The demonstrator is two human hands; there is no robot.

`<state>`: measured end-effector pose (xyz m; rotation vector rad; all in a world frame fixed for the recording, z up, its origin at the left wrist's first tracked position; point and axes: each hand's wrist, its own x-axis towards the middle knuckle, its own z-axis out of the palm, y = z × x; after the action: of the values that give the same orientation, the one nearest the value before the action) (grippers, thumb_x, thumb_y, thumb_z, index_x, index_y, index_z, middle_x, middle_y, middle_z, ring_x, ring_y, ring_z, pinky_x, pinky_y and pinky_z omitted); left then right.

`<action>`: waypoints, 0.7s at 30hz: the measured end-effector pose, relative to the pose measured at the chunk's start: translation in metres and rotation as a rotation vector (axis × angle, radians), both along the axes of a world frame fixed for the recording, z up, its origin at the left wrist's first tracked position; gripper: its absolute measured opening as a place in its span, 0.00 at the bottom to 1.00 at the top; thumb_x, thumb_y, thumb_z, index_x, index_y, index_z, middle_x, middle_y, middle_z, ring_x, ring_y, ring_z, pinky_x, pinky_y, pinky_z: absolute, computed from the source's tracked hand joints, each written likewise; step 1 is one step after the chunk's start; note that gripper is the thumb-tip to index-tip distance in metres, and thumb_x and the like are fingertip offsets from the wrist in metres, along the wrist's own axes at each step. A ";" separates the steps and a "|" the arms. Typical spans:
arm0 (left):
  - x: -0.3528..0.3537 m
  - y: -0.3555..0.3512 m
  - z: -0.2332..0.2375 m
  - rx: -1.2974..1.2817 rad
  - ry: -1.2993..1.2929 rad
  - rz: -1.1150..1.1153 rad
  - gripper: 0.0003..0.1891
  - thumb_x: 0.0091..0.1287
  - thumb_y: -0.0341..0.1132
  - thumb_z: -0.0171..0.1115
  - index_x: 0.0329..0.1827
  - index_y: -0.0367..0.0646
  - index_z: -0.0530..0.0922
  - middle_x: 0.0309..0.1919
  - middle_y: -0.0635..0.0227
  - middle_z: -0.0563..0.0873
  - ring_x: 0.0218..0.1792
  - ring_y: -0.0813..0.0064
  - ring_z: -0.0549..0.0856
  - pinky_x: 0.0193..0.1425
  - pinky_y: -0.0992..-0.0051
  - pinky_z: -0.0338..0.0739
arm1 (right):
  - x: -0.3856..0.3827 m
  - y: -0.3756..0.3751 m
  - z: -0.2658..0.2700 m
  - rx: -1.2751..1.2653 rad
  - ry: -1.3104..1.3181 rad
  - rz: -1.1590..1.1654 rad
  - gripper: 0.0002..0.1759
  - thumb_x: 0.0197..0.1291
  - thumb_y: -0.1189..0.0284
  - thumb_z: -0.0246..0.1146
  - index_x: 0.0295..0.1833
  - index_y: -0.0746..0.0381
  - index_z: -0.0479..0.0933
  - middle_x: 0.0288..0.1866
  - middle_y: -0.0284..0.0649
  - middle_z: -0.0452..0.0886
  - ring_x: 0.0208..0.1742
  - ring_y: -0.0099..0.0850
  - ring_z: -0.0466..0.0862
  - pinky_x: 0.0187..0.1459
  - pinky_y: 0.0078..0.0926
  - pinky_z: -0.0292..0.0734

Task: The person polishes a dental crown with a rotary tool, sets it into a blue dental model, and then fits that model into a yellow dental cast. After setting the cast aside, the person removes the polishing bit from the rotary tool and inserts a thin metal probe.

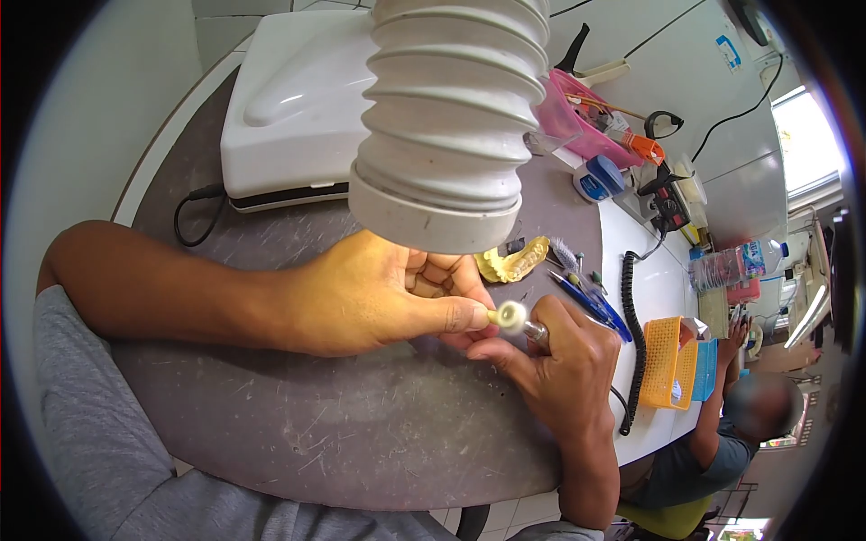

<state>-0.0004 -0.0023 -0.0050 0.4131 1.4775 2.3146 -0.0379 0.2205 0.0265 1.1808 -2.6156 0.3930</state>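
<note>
Below the mouth of a white ribbed hose (442, 135), my left hand (379, 298) pinches a small pale yellowish piece (492, 316) between thumb and fingers. My right hand (568, 361) is wrapped round a metal rotary handpiece (537, 334). Its round whitish tip (511, 316), slightly blurred, touches or nearly touches the small piece. Just behind my hands a yellow dental cast (514, 261) lies on the grey table (361, 424). Part of my left fingers is hidden behind the thumb.
A white machine (298, 99) stands at the back left. Blue pens (591, 302), a black coiled cable (634, 343), a blue-lidded jar (598, 178), a pink basket (577, 117) and a yellow basket (667, 361) are on the right. Another person (722, 451) sits at far right.
</note>
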 end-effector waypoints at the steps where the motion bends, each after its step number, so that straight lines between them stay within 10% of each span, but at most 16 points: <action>1: 0.000 -0.001 0.000 -0.016 0.004 -0.006 0.10 0.71 0.31 0.62 0.48 0.31 0.77 0.44 0.60 0.85 0.44 0.78 0.85 0.54 0.77 0.83 | 0.000 0.000 0.000 0.000 0.016 0.015 0.34 0.43 0.39 0.73 0.23 0.60 0.69 0.14 0.33 0.68 0.12 0.27 0.69 0.15 0.28 0.64; 21: 0.003 0.000 0.003 -0.027 -0.057 -0.001 0.08 0.70 0.29 0.63 0.46 0.33 0.78 0.44 0.61 0.85 0.45 0.78 0.85 0.55 0.78 0.82 | 0.001 -0.001 0.002 -0.010 -0.020 0.003 0.34 0.43 0.41 0.74 0.22 0.60 0.68 0.15 0.33 0.69 0.14 0.28 0.72 0.17 0.28 0.66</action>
<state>0.0021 -0.0018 -0.0015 0.3379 1.4794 2.2831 -0.0367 0.2191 0.0284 1.1834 -2.6265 0.4202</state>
